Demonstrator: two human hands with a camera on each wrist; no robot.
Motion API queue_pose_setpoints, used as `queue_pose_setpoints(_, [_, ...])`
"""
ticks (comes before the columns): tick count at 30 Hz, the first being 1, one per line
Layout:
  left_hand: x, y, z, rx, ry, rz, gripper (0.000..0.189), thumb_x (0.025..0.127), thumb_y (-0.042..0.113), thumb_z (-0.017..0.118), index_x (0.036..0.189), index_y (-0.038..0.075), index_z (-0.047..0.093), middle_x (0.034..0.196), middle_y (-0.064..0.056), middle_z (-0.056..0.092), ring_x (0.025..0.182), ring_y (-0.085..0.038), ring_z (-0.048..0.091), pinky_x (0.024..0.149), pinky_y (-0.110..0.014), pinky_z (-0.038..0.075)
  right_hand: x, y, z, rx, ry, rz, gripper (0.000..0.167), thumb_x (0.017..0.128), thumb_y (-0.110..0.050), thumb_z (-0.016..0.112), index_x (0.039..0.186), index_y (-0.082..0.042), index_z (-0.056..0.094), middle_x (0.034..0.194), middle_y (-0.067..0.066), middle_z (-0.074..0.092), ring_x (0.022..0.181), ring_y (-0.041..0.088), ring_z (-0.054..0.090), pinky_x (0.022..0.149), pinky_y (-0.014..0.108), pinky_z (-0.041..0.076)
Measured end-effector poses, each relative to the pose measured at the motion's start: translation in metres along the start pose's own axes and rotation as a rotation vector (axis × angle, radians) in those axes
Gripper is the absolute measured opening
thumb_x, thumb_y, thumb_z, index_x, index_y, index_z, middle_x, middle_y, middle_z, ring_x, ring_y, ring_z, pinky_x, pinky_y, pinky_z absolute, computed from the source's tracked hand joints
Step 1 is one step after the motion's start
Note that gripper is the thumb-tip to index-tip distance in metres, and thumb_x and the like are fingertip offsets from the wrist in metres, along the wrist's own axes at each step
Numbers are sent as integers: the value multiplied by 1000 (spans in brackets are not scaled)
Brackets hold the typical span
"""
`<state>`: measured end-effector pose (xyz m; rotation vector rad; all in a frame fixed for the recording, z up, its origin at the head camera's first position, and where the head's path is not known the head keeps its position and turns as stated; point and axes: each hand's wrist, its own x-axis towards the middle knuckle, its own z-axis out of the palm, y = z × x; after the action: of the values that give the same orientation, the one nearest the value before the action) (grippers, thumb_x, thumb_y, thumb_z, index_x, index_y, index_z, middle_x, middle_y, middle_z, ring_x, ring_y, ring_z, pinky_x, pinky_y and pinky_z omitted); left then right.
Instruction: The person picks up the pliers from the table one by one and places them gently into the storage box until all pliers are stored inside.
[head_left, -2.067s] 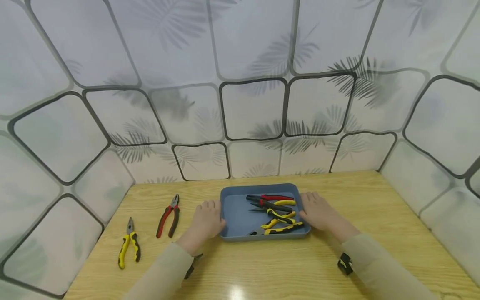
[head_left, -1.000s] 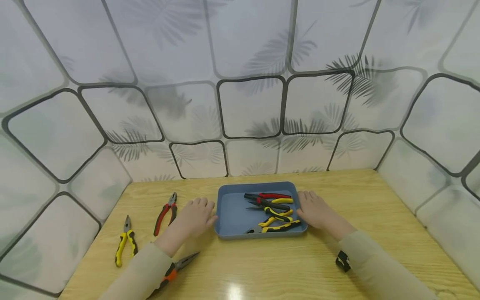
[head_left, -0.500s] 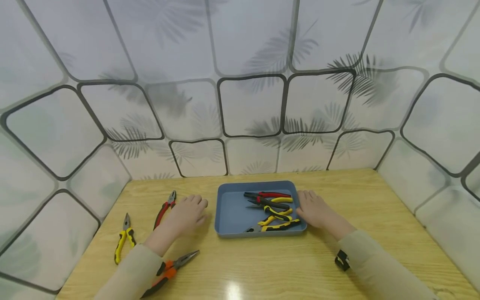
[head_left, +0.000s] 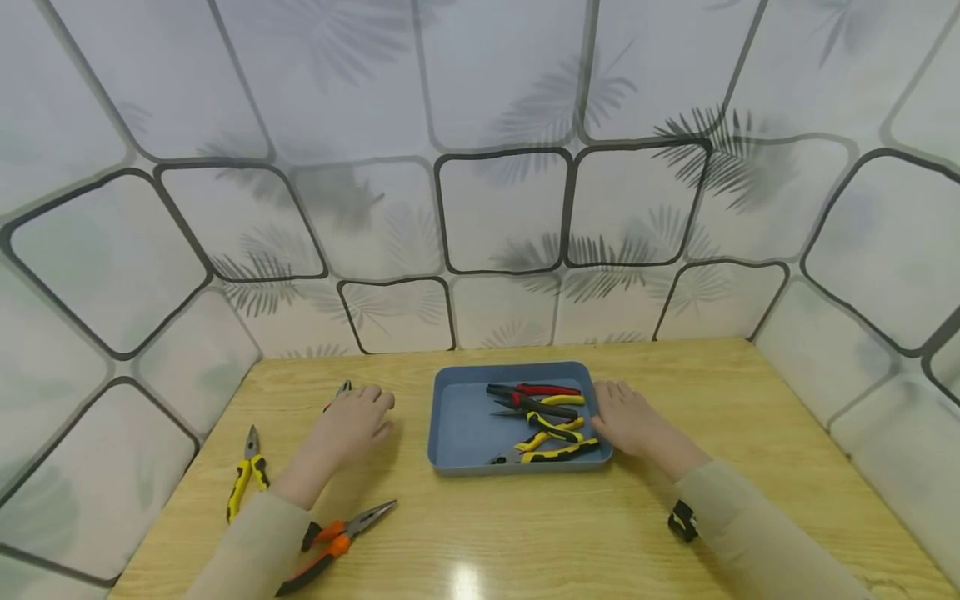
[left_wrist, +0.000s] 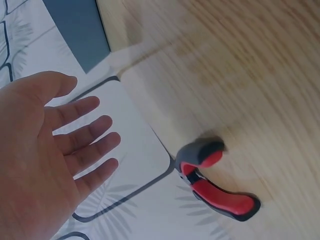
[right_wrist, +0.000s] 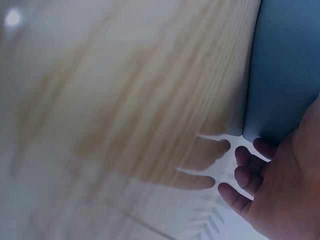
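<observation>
My left hand (head_left: 347, 429) hovers left of the blue tray (head_left: 461, 417), its fingers apart and holding nothing. It covers most of a pair of red-and-black pliers (head_left: 345, 387); the left wrist view shows their handles (left_wrist: 225, 196) beyond the fingertips, apart from them. My right hand (head_left: 628, 419) rests against the tray's right side with relaxed fingers; in the right wrist view the fingers (right_wrist: 247, 175) lie by the tray wall (right_wrist: 285, 65). Inside the tray's right half lie several pliers, including red-handled ones (head_left: 551, 389) and yellow-and-black ones (head_left: 558, 455).
Orange-and-black long-nose pliers (head_left: 341, 543) lie by my left forearm, which partly covers yellow-and-black long-nose pliers (head_left: 243, 479) farther left. A patterned wall covering (head_left: 502, 217) rises behind and beside the wooden table (head_left: 525, 533). A small black device (head_left: 682, 521) sits under my right wrist.
My left hand has let go of the tray's left side and moved left over the red-and-black pliers. The orange pliers have come into view from under the forearm. My right hand stays at the tray.
</observation>
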<state>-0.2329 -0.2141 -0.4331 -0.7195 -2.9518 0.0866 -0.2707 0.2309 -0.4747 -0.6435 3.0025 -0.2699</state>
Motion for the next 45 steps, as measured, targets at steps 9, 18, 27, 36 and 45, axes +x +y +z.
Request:
queue_pose_setpoints(9, [-6, -13, 5, -32, 33, -58, 23, 104, 20, 68, 117, 3, 63, 110, -16, 62, 104, -36, 62, 97, -56, 52, -3, 3, 5, -32, 47, -11, 56, 103, -22, 54, 145, 14, 43, 140, 37, 54, 134, 54, 50, 111, 68, 42])
queue_pose_setpoints(18, [-10, -21, 4, -4, 41, -188, 32, 106, 25, 64, 124, -2, 61, 116, -23, 63, 111, -44, 62, 97, -60, 52, -3, 1, 4, -91, 97, -33, 54, 102, -25, 54, 141, 11, 47, 131, 33, 56, 125, 50, 53, 107, 67, 44])
queue_pose_setpoints(27, [-16, -27, 6, -73, 6, -240, 45, 106, 30, 63, 136, -3, 59, 135, -30, 59, 128, -50, 57, 104, -66, 47, -4, -2, 1, -92, 95, -20, 53, 101, -24, 55, 142, 10, 48, 129, 31, 56, 125, 49, 52, 106, 66, 43])
queue_pose_setpoints(36, [-18, -35, 8, -46, -22, -308, 60, 104, 35, 63, 144, -9, 54, 121, -31, 60, 114, -49, 60, 97, -63, 51, -4, -1, 1, -84, 85, -24, 52, 102, -22, 54, 142, 11, 48, 131, 32, 56, 125, 50, 52, 107, 67, 42])
queue_pose_setpoints(45, [-19, -42, 10, -48, -110, -429, 67, 105, 40, 61, 146, -11, 50, 129, -39, 56, 119, -55, 57, 99, -66, 51, -3, -4, -3, -79, 55, -11, 53, 103, -23, 53, 144, 11, 47, 133, 32, 56, 128, 50, 52, 109, 67, 42])
